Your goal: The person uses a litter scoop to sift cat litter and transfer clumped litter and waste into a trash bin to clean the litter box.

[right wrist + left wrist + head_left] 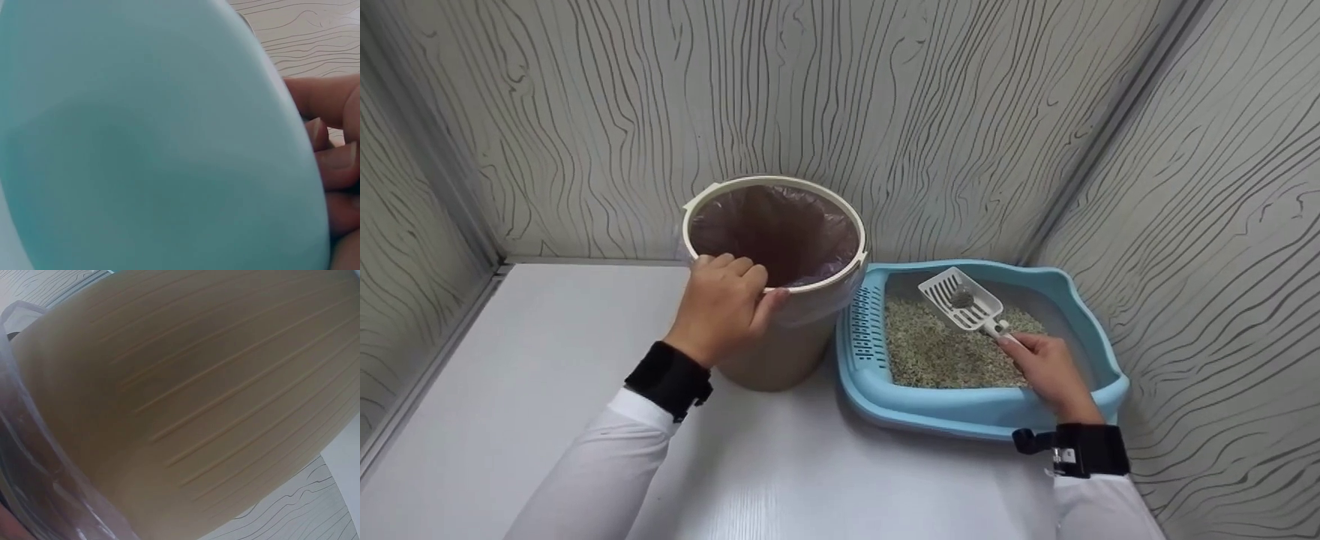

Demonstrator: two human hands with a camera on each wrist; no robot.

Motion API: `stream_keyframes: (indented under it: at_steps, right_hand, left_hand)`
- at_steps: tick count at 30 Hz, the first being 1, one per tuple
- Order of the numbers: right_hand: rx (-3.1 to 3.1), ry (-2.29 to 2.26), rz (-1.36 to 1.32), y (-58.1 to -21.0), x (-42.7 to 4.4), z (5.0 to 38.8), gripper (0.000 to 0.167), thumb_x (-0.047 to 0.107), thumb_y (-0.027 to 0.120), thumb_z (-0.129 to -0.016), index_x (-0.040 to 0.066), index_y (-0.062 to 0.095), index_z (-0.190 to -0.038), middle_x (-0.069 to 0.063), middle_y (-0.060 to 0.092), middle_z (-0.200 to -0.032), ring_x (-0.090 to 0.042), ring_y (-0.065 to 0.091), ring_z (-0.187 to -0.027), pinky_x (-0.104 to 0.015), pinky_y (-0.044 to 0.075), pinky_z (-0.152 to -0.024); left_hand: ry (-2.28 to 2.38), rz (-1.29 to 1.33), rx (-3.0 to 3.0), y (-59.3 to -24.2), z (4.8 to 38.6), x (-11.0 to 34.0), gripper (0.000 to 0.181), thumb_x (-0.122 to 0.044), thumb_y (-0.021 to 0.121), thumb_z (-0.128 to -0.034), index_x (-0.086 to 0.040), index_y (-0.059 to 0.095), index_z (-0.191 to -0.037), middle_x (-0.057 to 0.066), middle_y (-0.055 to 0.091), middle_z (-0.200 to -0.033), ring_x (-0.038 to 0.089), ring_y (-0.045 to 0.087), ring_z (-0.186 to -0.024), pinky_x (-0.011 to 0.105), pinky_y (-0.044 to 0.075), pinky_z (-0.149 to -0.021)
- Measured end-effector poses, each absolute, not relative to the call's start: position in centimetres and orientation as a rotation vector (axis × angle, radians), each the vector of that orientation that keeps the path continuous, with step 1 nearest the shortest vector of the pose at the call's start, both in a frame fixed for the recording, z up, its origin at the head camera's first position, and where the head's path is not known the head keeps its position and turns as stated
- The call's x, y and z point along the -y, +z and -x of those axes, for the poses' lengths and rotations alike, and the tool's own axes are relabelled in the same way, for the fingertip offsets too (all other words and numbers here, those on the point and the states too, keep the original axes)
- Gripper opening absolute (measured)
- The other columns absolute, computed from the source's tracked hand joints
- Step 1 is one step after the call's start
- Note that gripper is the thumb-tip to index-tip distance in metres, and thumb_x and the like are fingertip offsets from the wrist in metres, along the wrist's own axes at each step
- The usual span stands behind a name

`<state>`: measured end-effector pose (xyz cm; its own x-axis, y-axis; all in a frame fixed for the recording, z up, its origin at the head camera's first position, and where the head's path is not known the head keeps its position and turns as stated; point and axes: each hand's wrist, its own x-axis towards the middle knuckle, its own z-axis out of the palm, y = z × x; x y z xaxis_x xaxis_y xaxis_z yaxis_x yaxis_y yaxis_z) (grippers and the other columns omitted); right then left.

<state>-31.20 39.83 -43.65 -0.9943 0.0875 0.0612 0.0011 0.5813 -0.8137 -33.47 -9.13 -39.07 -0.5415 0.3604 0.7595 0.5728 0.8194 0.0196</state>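
My left hand grips the near rim of a tall trash can, fingers curled over its cream ring. A thin, purplish plastic bag lines the can. In the left wrist view the can's ribbed brown side fills most of the picture. My right hand holds the handle of a slotted white litter scoop above the blue litter box. One round greyish clump sits in the scoop. Granular cat litter covers the box floor. The right wrist view shows mostly the box's outer wall.
Both the can and the box stand on a white surface, side by side. Wood-grain patterned panels rise behind them and at both sides. The box's right end lies close to the right panel.
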Motion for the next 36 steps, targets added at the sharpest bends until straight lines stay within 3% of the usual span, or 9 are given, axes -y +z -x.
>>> stream_keyframes:
  at_steps: [16, 25, 32, 36]
  right_hand:
    - [2.757, 1.373, 0.119, -42.0, -40.1, 31.2, 0.036, 0.031, 0.062, -0.105, -0.002, 0.075, -0.109, 0.009, 0.046, -0.060, -0.005, 0.039, -0.050, -0.024, 0.033, -0.049]
    - [2.787, 1.367, 0.037, -35.4, -37.4, 30.0, 0.044, 0.034, 0.060, -0.106, -0.005, 0.070, -0.122, 0.011, 0.048, -0.063, -0.003, 0.039, -0.050, -0.024, 0.034, -0.046]
    - [2.767, 1.604, -0.145, -29.9, -34.4, 29.7, 0.032, 0.030, 0.058, -0.107, 0.003, 0.070, -0.118, 0.011, 0.053, -0.067, -0.001, 0.036, -0.047, -0.019, 0.031, -0.042]
    - [2.778, 1.600, -0.245, -27.2, -31.9, 29.8, 0.032, 0.031, 0.060, -0.106, 0.003, 0.070, -0.116, 0.011, 0.052, -0.064, -0.001, 0.035, -0.046, -0.020, 0.030, -0.040]
  left_hand:
    - [-0.345, 0.680, 2.228, -39.0, 33.4, 9.1, 0.044, -0.046, 0.054, -0.1016, -0.011, 0.055, -0.075, 0.008, 0.060, -0.071, 0.033, 0.060, -0.076, 0.049, 0.042, -0.072]
    - [-0.354, 0.679, 2.239, -39.0, 33.4, 9.1, 0.043, -0.046, 0.054, -0.1014, -0.010, 0.056, -0.076, 0.008, 0.062, -0.073, 0.033, 0.061, -0.078, 0.049, 0.043, -0.074]
    - [-0.345, 0.671, 2.240, -38.9, 33.3, 9.1, 0.045, -0.047, 0.053, -0.1019, -0.010, 0.057, -0.076, 0.008, 0.062, -0.073, 0.033, 0.062, -0.078, 0.049, 0.044, -0.074]
    - [-0.344, 0.668, 2.241, -38.9, 33.4, 9.2, 0.045, -0.048, 0.053, -0.1020, -0.010, 0.057, -0.076, 0.008, 0.063, -0.073, 0.033, 0.062, -0.078, 0.049, 0.044, -0.074]
